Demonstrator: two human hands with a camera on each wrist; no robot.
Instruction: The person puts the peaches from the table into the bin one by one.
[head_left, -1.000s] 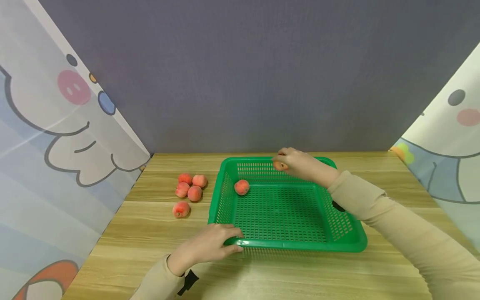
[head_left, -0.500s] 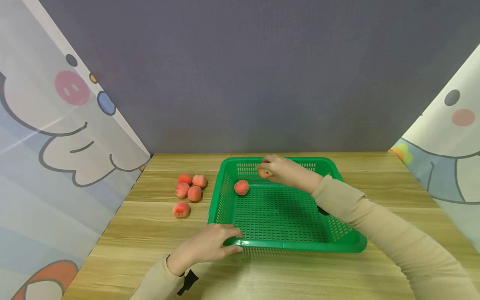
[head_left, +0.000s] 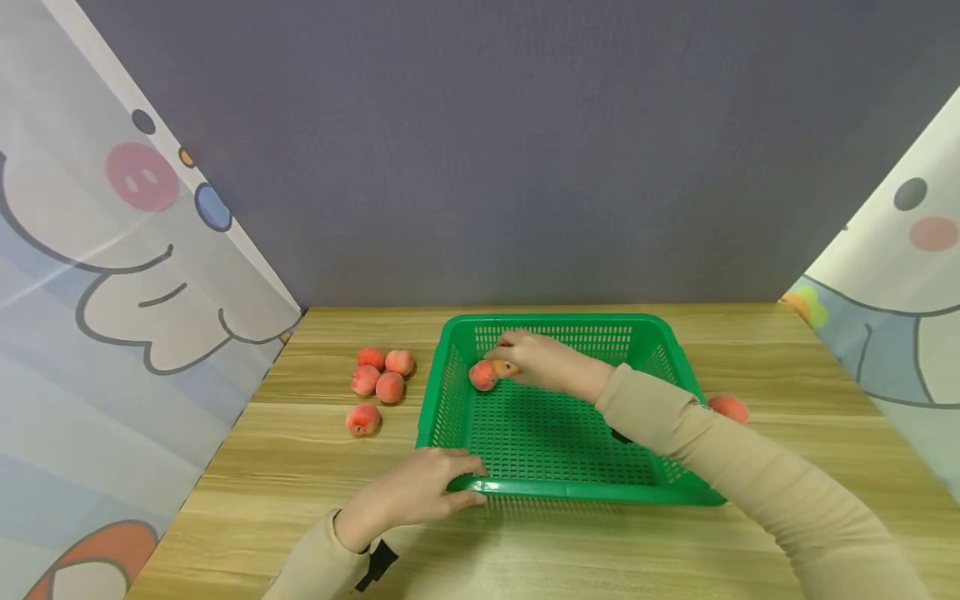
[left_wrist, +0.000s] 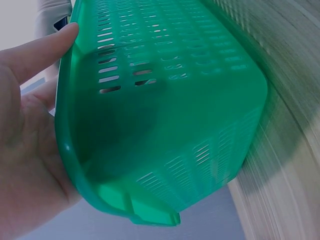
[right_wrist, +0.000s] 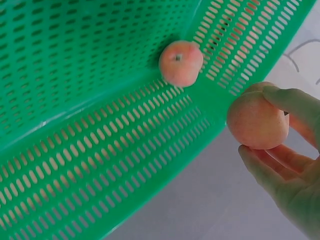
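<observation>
A green slotted plastic basket (head_left: 585, 491) stands on the table. My left hand (head_left: 420, 492) grips its near left corner; in the left wrist view the thumb (left_wrist: 67, 36) lies against the rim and the fingers pass behind it. Over the basket's back left part, my right hand (head_left: 546, 364) holds a peach (head_left: 506, 367) between thumb and fingers. Close by, another peach (head_left: 482, 376) lies on the basket floor in the back left corner. In the right wrist view the held peach (right_wrist: 257, 119) appears apart from the lying peach (right_wrist: 181, 63).
Several peaches (head_left: 389, 387) lie on the wooden table (head_left: 285, 467) left of the basket. One more peach (head_left: 729, 407) is right of it, partly hidden by the right sleeve. A grey panel (head_left: 525, 167) rises behind, with cartoon-printed sheets (head_left: 90, 250) at the sides.
My right hand has moved left and lower with its peach, from the basket's back rim to near the lying peach. The peach at right has come into view. My left hand stays put.
</observation>
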